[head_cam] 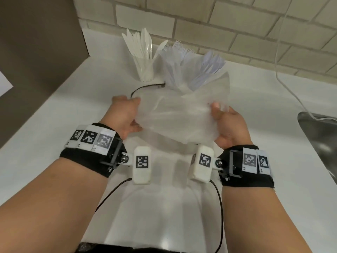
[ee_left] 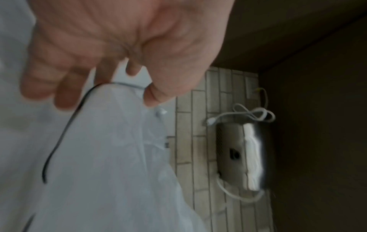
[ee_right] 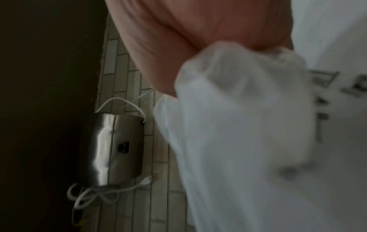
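Note:
A translucent white plastic bag (head_cam: 178, 117) is stretched between both hands above the white counter (head_cam: 54, 136). My left hand (head_cam: 125, 114) grips the bag's left edge, fingers curled into the film. My right hand (head_cam: 224, 123) grips the right edge, thumb on top. In the left wrist view the bag (ee_left: 111, 157) hangs below the curled fingers (ee_left: 65, 87). In the right wrist view the bunched bag (ee_right: 238, 109) covers the fingers. Behind the bag stand white plastic knives (head_cam: 140, 52) and clear plastic forks (head_cam: 204, 68), partly hidden by it.
A black cable (head_cam: 145, 87) lies on the counter by the cutlery. A steel sink (head_cam: 321, 139) sits at the right edge. A tiled wall (head_cam: 218, 24) runs behind, a brown panel (head_cam: 36, 42) at the left. A metal appliance (ee_left: 238, 153) with a white cord stands against the tiles.

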`<state>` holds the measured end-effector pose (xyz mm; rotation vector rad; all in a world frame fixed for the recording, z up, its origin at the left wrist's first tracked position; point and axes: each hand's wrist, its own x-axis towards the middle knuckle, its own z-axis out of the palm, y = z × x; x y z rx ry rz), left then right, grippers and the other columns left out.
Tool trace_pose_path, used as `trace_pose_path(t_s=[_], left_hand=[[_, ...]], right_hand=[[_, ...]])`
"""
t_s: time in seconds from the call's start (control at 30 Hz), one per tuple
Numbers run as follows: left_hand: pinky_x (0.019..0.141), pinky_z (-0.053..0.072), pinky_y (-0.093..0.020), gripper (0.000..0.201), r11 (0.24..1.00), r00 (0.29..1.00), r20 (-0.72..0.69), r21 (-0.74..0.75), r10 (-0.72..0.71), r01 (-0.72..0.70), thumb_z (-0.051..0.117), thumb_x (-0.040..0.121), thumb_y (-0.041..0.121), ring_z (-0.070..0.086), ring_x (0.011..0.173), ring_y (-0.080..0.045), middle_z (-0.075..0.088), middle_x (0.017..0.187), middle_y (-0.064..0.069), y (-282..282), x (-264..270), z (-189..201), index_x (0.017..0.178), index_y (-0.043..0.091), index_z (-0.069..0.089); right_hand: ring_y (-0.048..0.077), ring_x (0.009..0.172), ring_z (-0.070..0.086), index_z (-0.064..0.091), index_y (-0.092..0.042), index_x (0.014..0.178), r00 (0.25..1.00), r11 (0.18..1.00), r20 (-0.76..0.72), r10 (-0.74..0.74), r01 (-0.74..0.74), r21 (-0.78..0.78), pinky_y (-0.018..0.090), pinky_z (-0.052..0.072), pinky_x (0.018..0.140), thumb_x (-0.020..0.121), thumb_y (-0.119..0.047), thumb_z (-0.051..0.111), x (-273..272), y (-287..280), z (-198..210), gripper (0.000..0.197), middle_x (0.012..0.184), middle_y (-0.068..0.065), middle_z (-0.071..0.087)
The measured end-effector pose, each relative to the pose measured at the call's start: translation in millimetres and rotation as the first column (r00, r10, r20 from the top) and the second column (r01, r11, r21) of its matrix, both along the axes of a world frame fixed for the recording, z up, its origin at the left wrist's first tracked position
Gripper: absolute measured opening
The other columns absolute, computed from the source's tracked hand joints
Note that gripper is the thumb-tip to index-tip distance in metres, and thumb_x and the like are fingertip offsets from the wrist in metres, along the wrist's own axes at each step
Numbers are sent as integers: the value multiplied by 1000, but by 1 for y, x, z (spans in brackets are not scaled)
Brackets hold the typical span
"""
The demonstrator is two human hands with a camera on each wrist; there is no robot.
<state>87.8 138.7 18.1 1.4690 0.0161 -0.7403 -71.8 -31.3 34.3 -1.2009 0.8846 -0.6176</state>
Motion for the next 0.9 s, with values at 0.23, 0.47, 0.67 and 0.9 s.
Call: trace_pose_path(t_s=[0.23,0.47,0.67,0.9], left_hand=[[101,37,-17,77,906,551,729,400,-406,140,66,82,24,54,103,-15,21,133,0,0,-21,26,138,55,22],[92,27,-12,33,772,494,610,590,-619,238,60,89,39,45,124,-21,40,128,-7,-6,-22,18,120,30,58],[87,28,-1,44,934,629,777,221,5,-280,65,84,41,50,93,-4,51,124,-10,0,-12,19,109,5,68],[94,52,-44,44,937,983,181,-343,-8,71,62,76,62,69,98,-18,75,99,3,2,-34,25,91,21,73]], right_hand=[[22,87,65,65,-23,90,981,977,77,177,-165,-137,44,53,85,100,-24,49,7,23,7,19,92,2,69],[13,80,68,65,-12,106,918,877,40,396,-364,-315,25,54,75,94,-9,57,4,32,16,14,89,-2,73],[22,98,67,31,-45,139,936,921,-248,248,-307,-238,38,57,80,78,-37,77,4,34,19,77,124,3,51],[30,108,66,57,-10,123,931,951,238,275,-300,76,42,57,87,76,-43,61,17,52,18,58,119,11,68]])
